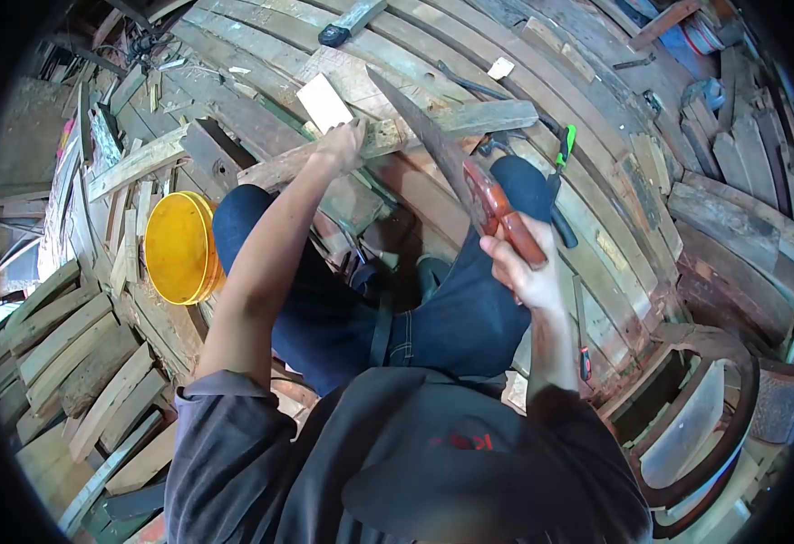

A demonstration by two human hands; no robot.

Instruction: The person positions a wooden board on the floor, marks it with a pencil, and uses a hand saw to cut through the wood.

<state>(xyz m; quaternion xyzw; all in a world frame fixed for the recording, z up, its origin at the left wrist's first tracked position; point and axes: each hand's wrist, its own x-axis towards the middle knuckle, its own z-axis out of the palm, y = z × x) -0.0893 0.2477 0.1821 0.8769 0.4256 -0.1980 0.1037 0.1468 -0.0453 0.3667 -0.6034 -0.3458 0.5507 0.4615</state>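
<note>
R hand (524,267) has its fingers wrapped round the reddish-brown handle of the saw (429,136); L hand (341,147) bends over the plank (483,116), fingers curled on it, tho can't tell how tight. Blade slants across the plank, R of L hand; can't tell if teeth touch wood. Plank's in front of the knees, over a floor (596,240) of worn boards. Yellow bucket (178,249) beside L knee, green-handled tool (567,143) nr R knee, scrap wood (98,363) stacked on the L.
</note>
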